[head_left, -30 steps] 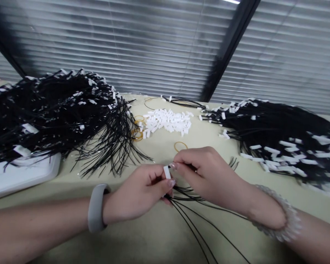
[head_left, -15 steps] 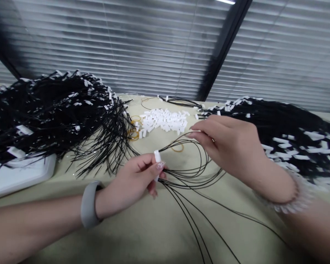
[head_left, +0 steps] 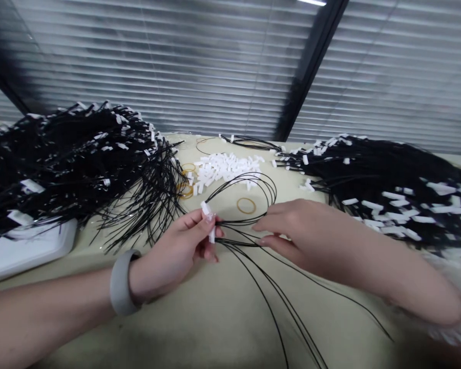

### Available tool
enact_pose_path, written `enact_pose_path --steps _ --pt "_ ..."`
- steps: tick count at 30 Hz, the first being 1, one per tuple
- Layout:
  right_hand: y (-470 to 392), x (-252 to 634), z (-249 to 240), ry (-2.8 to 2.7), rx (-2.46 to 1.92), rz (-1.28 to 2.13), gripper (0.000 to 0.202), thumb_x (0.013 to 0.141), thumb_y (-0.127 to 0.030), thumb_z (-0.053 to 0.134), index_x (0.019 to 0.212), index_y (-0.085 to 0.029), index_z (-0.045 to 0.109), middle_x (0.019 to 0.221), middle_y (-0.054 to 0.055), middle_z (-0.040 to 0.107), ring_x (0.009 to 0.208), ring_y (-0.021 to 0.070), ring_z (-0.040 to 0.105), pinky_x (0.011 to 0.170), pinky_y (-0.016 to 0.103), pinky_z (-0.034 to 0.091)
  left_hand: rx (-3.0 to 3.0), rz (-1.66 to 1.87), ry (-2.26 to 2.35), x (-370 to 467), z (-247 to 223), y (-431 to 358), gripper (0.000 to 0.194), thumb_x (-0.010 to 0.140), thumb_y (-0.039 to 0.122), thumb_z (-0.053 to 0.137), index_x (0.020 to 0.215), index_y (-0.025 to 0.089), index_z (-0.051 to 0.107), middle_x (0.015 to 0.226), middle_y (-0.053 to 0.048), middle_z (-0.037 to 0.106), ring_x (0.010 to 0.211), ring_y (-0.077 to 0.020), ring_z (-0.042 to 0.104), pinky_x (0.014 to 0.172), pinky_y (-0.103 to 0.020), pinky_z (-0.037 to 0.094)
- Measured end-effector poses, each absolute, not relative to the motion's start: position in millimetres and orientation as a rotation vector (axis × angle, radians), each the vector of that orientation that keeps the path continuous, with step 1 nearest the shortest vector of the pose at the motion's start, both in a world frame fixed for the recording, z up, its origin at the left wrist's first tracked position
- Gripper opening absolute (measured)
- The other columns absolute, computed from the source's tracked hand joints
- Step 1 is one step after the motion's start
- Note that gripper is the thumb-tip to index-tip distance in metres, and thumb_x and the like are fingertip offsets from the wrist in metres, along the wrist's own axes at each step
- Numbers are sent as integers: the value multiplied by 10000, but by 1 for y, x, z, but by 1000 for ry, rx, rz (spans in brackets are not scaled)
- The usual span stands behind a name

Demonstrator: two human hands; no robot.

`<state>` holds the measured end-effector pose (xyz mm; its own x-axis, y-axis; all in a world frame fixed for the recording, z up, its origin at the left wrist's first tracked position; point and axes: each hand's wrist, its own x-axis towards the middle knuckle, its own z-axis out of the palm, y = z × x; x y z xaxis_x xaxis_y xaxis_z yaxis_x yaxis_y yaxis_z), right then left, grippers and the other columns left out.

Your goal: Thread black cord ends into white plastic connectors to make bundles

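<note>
A white plastic connector (head_left: pixel 211 233) sits between the thumb and fingers of my left hand (head_left: pixel 184 238), which is closed on it. Thin black wires (head_left: pixel 236 241) come out of its right side. Some curve upward and back in a loop; others trail down toward the front with loose ends. At the right side of this loop, my right hand (head_left: pixel 292 228) has its thumb and fingers bent around the wires, thumb below. The hand covers part of the loop. A yellow rubber band (head_left: pixel 246 205) lies on the table inside the loop.
Small white connectors (head_left: pixel 226 168) lie piled behind my hands. A large heap of black wires (head_left: pixel 61 159) with white ends rests at the left, over a white tray (head_left: pixel 57 246). Another heap (head_left: pixel 384 174) spreads at the right. Blinds (head_left: pixel 200 61) stand behind the table.
My right hand has come down and toward me, away from the wire ends near the connector pile, to the loop's right side. The loop now stands free above it. My left hand shifted slightly left.
</note>
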<state>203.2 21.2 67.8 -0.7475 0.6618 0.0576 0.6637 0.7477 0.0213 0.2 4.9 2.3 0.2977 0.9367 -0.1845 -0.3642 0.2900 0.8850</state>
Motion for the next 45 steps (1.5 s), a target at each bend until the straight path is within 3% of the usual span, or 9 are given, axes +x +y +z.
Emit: enact_pose_path --steps 3,7,10,12,15,18,22,28,45 --pt "26 198 63 -2978 -1157 -133 244 825 -164 436 617 -179 563 616 0 583 599 109 525 558 242 328 827 1017 848 0 3 5 167 759 288 621 722 148 539 666 37 572 419 -27 458 483 -181 460" --pt "31 202 67 -2718 -1369 -575 178 813 -194 448 678 -185 563 545 -1 567 478 133 498 444 255 254 786 1067 901 1 4 5 148 764 267 609 726 139 544 657 26 572 432 -33 460 463 -170 447" --pt "32 208 73 -2386 -1320 -641 150 791 -179 486 756 -173 632 597 9 621 487 133 537 442 258 326 737 1146 955 2 5 4 121 782 238 576 731 135 537 640 26 558 432 -39 455 438 -169 434" --pt "29 208 78 -2191 -1205 -466 192 784 -158 518 913 -162 660 850 44 684 704 164 628 569 275 449 716 1180 982 3 7 4 120 795 233 552 729 136 526 633 27 556 414 -41 449 420 -175 428" --pt "21 203 87 -1885 -1076 138 274 799 -164 543 1058 -200 625 1109 37 624 1013 182 583 811 325 486 705 1192 996 4 7 5 127 808 235 534 726 139 516 629 32 549 399 -36 438 416 -180 431" --pt "12 199 95 -1545 -914 462 205 842 -177 499 965 -251 646 954 -3 652 829 113 630 757 309 513 793 1154 977 2 3 5 141 802 261 552 727 146 521 650 29 554 424 -37 450 441 -181 446" --pt "9 199 95 -1827 -876 321 337 837 -180 506 1161 -268 529 657 -41 581 561 69 559 543 220 486 1061 1020 957 -1 -3 0 187 816 336 540 771 154 551 710 11 581 456 -48 496 461 -188 445" --pt "16 196 81 -2379 -899 214 62 762 -177 600 701 -189 603 586 -62 554 529 32 467 504 166 365 1133 933 904 -2 -2 -2 176 810 331 545 787 156 548 718 14 565 456 -51 506 469 -200 449" --pt "21 194 74 -2397 -1012 262 140 809 -185 522 679 -190 576 578 -44 528 522 60 443 511 200 332 1202 861 833 -5 -4 -4 173 837 330 513 804 166 556 747 -1 578 482 -54 512 454 -186 436"
